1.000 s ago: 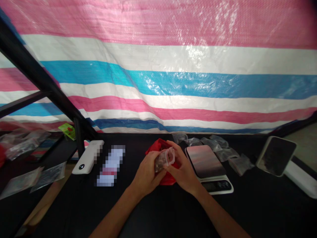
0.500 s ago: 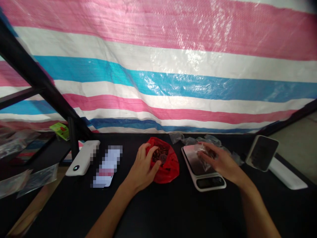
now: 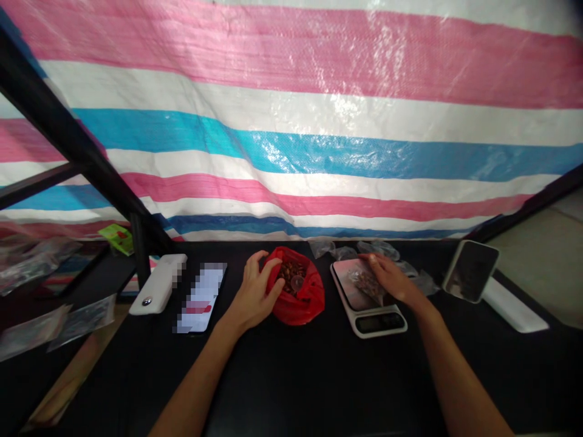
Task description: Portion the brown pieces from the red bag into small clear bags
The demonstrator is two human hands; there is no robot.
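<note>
My left hand (image 3: 253, 291) cups the left side of a red plastic bag (image 3: 306, 297) that holds brown pieces and a small clear scoop, its fingers curled on the bag's rim. To the right, my right hand (image 3: 390, 278) rests flat on a small clear bag of brown pieces (image 3: 363, 281) lying on the platform of a white kitchen scale (image 3: 379, 320). Both stand on the black table (image 3: 310, 382).
Several clear small bags (image 3: 346, 250) lie behind the scale. A white power bank (image 3: 157, 292) and a phone (image 3: 200, 298) lie left of the red bag. A white device with a dark plate (image 3: 470, 271) stands right. More clear bags (image 3: 79, 315) lie far left beyond a black frame (image 3: 136, 249).
Both hands held the small clear bag over the red bag. My right hand then carried it right onto the scale, while my left hand stayed on the red bag.
</note>
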